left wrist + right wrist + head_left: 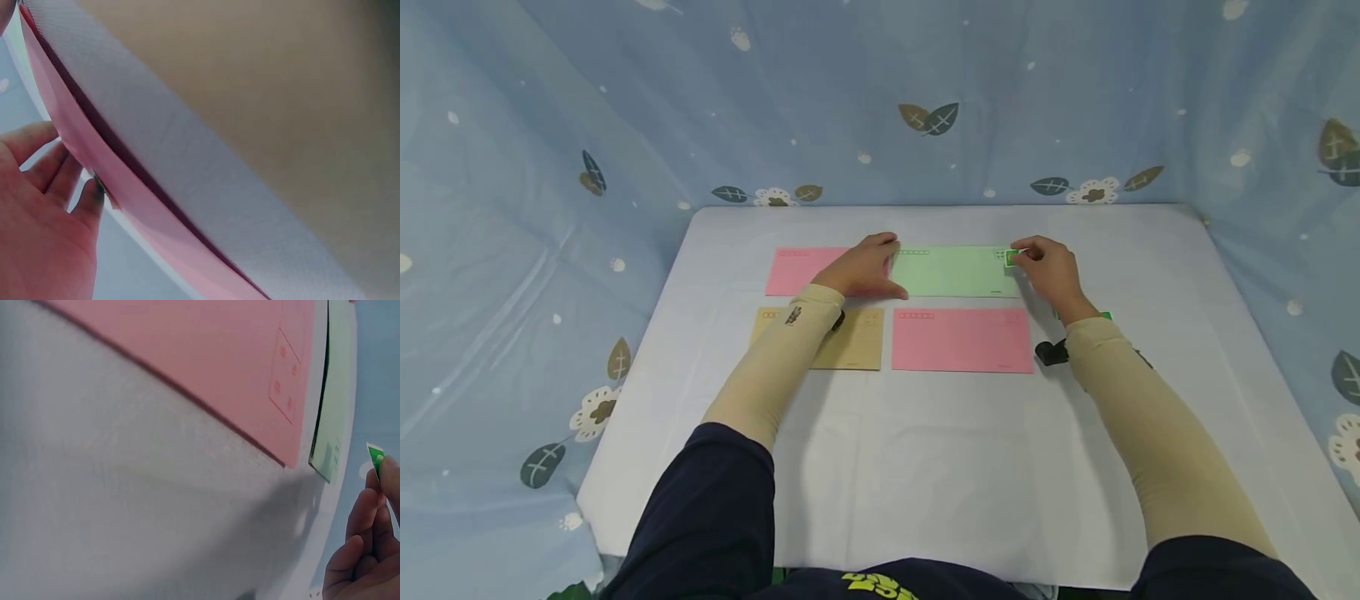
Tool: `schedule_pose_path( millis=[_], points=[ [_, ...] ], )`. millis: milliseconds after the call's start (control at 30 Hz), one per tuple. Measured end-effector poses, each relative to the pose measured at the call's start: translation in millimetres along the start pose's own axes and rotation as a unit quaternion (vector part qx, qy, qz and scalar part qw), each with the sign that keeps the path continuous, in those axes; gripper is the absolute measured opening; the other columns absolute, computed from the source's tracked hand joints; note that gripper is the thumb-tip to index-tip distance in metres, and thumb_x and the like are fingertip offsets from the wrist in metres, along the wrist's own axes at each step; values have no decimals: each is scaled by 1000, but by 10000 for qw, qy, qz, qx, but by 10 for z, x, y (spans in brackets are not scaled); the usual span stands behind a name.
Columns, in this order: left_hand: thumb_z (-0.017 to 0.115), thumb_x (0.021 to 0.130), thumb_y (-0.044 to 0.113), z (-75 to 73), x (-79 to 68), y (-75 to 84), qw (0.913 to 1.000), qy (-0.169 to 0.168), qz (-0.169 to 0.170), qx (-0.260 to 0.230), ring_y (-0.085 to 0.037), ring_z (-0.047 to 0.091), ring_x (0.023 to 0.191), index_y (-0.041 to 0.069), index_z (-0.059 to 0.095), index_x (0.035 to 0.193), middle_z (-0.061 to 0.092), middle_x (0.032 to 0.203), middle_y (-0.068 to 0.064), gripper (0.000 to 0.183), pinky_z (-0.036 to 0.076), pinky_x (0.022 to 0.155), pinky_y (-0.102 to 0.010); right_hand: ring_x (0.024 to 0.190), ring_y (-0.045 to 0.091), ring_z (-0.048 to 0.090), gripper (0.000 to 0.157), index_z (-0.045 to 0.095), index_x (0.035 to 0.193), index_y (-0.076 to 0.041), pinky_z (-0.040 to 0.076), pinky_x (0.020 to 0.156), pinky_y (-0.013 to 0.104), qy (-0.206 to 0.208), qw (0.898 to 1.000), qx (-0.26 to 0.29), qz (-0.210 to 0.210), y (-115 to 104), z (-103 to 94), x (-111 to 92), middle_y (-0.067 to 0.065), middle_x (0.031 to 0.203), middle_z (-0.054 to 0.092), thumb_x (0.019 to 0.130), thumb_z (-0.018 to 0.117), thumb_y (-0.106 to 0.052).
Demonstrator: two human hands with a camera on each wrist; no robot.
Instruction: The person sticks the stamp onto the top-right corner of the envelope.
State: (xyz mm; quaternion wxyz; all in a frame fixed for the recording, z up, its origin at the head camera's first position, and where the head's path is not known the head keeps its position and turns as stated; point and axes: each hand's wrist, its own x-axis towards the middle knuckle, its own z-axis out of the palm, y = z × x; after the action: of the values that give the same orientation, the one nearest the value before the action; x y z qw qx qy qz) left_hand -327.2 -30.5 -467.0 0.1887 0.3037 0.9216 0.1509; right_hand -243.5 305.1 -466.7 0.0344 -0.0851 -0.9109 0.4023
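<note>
In the head view my right hand (1051,273) pinches a small green postage stamp (1011,258) over the top right corner of a pale green envelope (951,273). The right wrist view shows the stamp (375,456) between thumb and fingers, apart from the green envelope (337,394). My left hand (863,271), thumb and fingers spread, lies at the green envelope's left end, over part of a pink envelope (805,265). In the left wrist view, a small dark-edged piece (107,189) shows at the pink envelope (156,212), beside a fingertip of the left hand (53,206).
Nearer me lie a tan envelope (853,343), partly under my left forearm, and a second pink envelope (962,340). Something green (1106,315) peeks out by my right wrist. The white table (940,475) meets a blue patterned cloth (865,100) at the back.
</note>
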Motion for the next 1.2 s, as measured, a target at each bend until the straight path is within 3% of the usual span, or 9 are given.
schedule_pose_path(
  millis=[500,1000,1200],
  points=[
    [77,79,66,-2,1,-17,9999,17,17,137,-22,6,157,7,22,163,10,171,-7,116,17,125,-37,85,25,50,26,70,126,-9,42,68,35,-114,9999,-61,-102,-51,123,52,14,105,62,103,62,-21],
    [77,79,66,0,-7,7,9998,22,-4,207,-21,7,157,8,23,163,11,171,-5,115,19,125,-37,85,21,55,30,70,128,-10,43,64,33,51,9995,228,-191,-90,106,126,15,112,67,103,62,-25],
    [76,79,68,11,4,-12,9996,3,-33,279,-22,7,157,11,23,163,10,171,-4,115,20,125,-38,90,21,55,30,70,127,-9,44,69,33,27,9997,205,-143,-90,157,165,16,113,67,103,63,-25]
  ],
)
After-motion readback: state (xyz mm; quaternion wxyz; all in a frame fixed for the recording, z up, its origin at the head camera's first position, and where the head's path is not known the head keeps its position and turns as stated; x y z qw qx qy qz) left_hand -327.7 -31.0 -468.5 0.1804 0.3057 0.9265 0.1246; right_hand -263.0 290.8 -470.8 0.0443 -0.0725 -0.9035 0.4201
